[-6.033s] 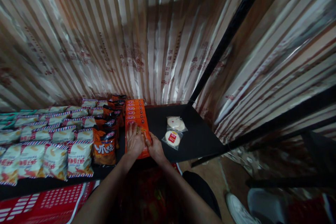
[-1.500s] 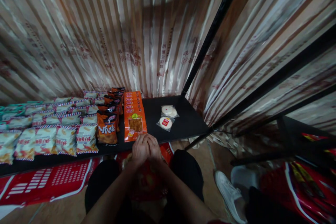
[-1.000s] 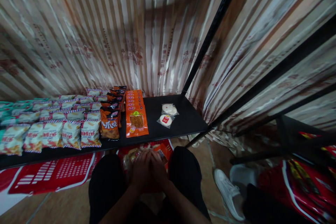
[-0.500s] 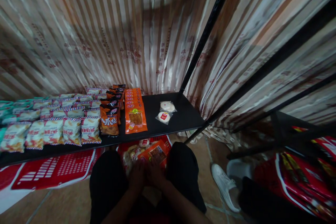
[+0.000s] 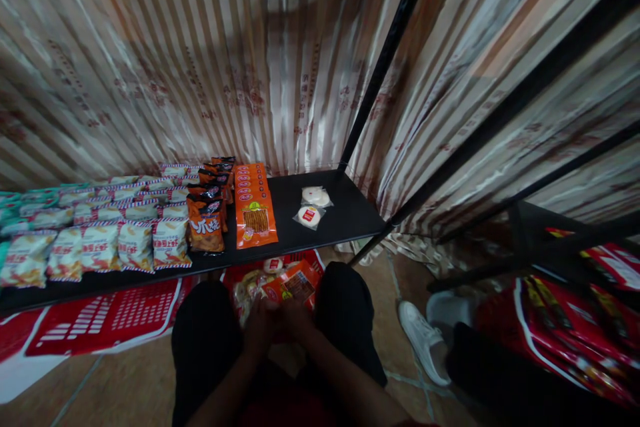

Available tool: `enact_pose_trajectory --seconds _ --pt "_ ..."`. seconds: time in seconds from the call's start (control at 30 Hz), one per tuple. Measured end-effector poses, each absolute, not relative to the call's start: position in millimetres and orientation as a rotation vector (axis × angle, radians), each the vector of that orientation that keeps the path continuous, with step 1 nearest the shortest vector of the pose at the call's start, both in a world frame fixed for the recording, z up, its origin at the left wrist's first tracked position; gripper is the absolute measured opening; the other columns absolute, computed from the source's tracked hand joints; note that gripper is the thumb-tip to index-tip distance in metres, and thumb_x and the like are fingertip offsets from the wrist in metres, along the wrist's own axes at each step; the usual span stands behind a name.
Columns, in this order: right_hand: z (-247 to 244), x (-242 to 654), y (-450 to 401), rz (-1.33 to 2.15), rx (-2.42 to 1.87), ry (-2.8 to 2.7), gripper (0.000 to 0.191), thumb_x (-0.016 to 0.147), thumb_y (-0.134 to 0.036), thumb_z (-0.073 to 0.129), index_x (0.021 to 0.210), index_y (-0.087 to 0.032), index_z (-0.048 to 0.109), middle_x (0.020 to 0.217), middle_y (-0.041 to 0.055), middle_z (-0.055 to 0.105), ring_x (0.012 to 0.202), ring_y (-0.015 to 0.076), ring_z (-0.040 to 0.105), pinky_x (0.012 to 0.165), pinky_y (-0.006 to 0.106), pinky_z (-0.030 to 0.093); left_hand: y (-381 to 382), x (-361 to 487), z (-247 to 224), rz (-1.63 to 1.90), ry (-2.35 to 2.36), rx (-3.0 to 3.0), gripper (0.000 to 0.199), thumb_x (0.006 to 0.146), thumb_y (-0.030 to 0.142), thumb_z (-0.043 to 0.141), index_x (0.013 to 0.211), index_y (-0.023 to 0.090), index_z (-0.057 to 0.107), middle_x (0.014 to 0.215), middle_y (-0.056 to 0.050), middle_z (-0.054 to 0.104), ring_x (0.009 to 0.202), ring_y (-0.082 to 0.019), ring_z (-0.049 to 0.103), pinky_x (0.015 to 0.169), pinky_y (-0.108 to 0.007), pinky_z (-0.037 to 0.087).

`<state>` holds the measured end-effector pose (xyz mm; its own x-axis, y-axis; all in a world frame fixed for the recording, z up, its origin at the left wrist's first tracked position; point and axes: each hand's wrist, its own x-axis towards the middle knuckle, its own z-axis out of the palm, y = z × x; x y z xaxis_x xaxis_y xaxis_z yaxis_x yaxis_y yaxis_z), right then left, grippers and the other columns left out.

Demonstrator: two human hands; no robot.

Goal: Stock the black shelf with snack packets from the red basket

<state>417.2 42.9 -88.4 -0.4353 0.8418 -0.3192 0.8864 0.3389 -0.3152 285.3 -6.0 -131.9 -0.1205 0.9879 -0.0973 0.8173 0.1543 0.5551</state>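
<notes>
Between my knees, my left hand (image 5: 260,328) and my right hand (image 5: 296,321) are close together, low over a red basket (image 5: 320,263). Both are dark, and their fingers are hard to make out. An orange snack packet (image 5: 301,282) lies just beyond the fingertips, beside clear-wrapped snacks (image 5: 245,290) and a round white packet (image 5: 273,265). On the black shelf (image 5: 340,213) above, overlapping orange packets (image 5: 256,213) lie flat, with two white round packets (image 5: 310,215) to their right. Whether either hand grips a packet is hidden.
Rows of white snack bags (image 5: 101,245) and dark orange bags (image 5: 206,227) fill the shelf's left part. A red basket (image 5: 105,313) is below. Black metal posts (image 5: 387,73) rise at the right. A person's white shoe (image 5: 425,341) is near red packages (image 5: 575,327).
The view has shifted slightly, and the shelf appears a little higher and further left. The orange packet in the basket shows more of its left part. My hands remain close together.
</notes>
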Motion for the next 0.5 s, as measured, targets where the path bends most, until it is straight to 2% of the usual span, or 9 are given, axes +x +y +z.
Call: enact_pose_trajectory --seconds 0.13,0.23,0.5 --pt "-88.7 417.7 43.5 -0.644 1.648 2.475 0.026 0.082 -0.009 0.042 0.089 -0.012 0.067 0.091 0.0144 0.07 0.084 0.023 0.064 0.073 0.031 0.046 -5.0 287.9 -125.4 0.605 1.963 1.719 0.034 0.085 0.025 0.031 0.101 0.013 0.06 0.116 -0.013 0.059 0.115 -0.022 0.051 0.101 -0.04 0.038" --pt "-84.8 412.2 42.1 -0.628 1.687 2.473 0.026 0.083 -0.01 0.041 0.09 -0.01 0.066 0.091 0.017 0.069 0.085 0.0248 0.063 0.075 0.034 0.045 -4.8 290.4 -118.3 0.657 1.919 1.743 0.034 0.087 0.029 0.03 0.091 0.018 0.062 0.106 -0.01 0.063 0.108 -0.02 0.053 0.1 -0.039 0.038" --pt "-69.4 387.7 44.9 -0.727 1.829 2.423 0.025 0.084 -0.016 0.041 0.084 -0.012 0.066 0.085 0.016 0.069 0.08 0.0249 0.063 0.071 0.034 0.043 -3.1 282.0 -122.0 0.718 1.906 1.641 0.038 0.085 0.031 0.03 0.098 0.017 0.063 0.112 -0.009 0.063 0.113 -0.022 0.052 0.102 -0.044 0.037"
